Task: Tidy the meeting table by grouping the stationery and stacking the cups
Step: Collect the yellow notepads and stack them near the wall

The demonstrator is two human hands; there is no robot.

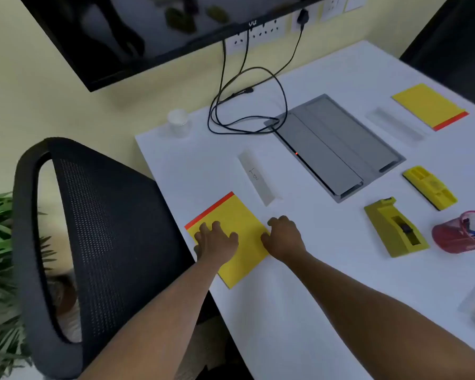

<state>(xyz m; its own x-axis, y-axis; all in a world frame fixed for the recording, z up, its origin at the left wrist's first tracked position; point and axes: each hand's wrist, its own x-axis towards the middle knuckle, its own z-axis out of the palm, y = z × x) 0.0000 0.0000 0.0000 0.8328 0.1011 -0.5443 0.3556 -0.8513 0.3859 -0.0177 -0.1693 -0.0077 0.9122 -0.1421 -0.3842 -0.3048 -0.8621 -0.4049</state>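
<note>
Yellow notepad point(239, 215), red-orange binding strip: flat at near-left bench edge, partly under both hands. Second yellow notepad point(429, 105): flat, far right. White paper cup point(178, 123): upright, far-left corner. Two yellow plastic items point(395, 229), possibly dispensers: right side. Red mesh pen holder point(461, 237): tipped sideways, pens inside.

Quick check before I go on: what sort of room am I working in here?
Most likely an office meeting room: a wall-mounted screen, a white table with a built-in cable box, and a mesh office chair.
</note>
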